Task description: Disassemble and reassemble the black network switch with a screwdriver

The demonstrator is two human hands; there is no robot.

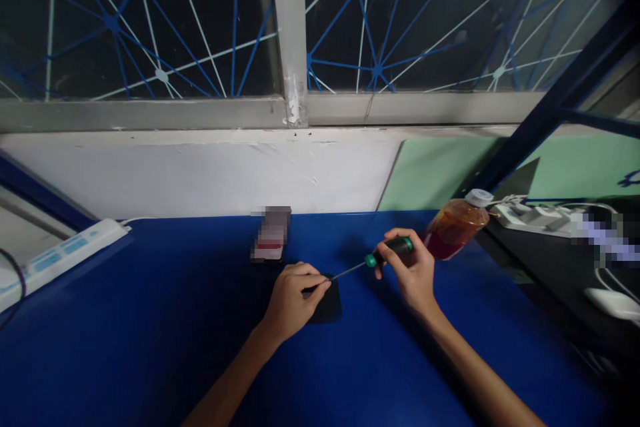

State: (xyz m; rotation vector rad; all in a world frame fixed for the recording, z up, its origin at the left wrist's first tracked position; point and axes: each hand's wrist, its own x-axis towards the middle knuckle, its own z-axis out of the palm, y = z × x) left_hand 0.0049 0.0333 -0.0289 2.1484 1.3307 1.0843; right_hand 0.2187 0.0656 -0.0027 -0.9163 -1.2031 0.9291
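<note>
My right hand [413, 273] is closed around the black and green handle of a screwdriver [371, 260]. Its thin metal shaft points left and down, and the tip reaches the fingertips of my left hand [295, 300]. The left thumb and fingers are pinched together over the far edge of a flat black rectangular object [327, 307] lying on the blue tabletop. A small dark thing shows between those fingers, but its kind is hidden.
A phone [273, 233] lies beyond my left hand. A bottle of reddish-brown drink [456, 225] with a white cap stands behind my right hand. Power strips lie at the left [65, 260] and far right [535, 217]. A white wall panel [240, 177] borders the table's back edge.
</note>
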